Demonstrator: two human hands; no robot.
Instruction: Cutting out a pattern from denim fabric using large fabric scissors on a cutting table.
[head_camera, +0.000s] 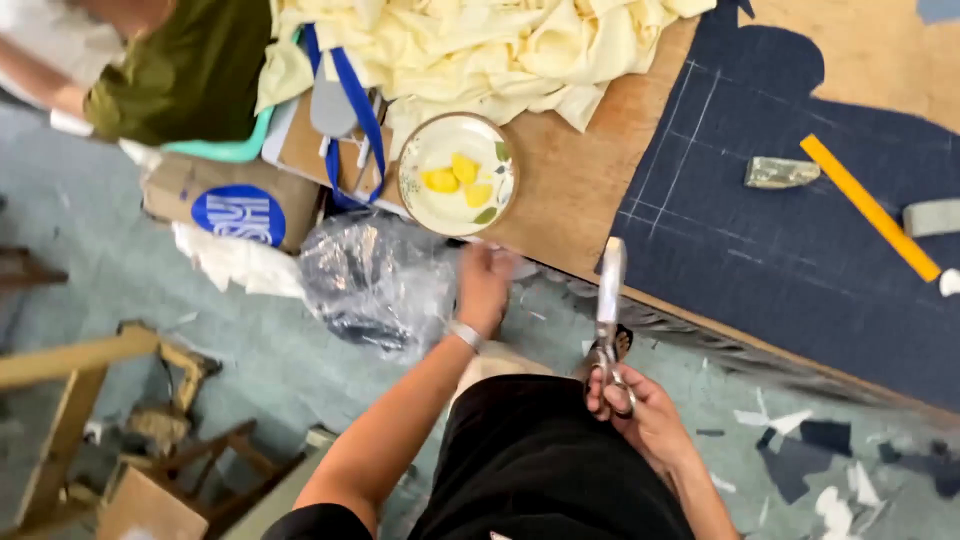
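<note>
the right hand (645, 415) gripped the handles of long steel tailor's scissors (609, 300), fingers closed through the loops, blades shut and pointing up at the edge of the dark navy cloth (800, 250) marked with chalk lines on the wooden table (570, 190). the left hand (484, 285) reached to the table edge just below a round floral plate (457, 175) holding yellow chalk pieces; whether its fingers were open or closed couldn't be told.
</note>
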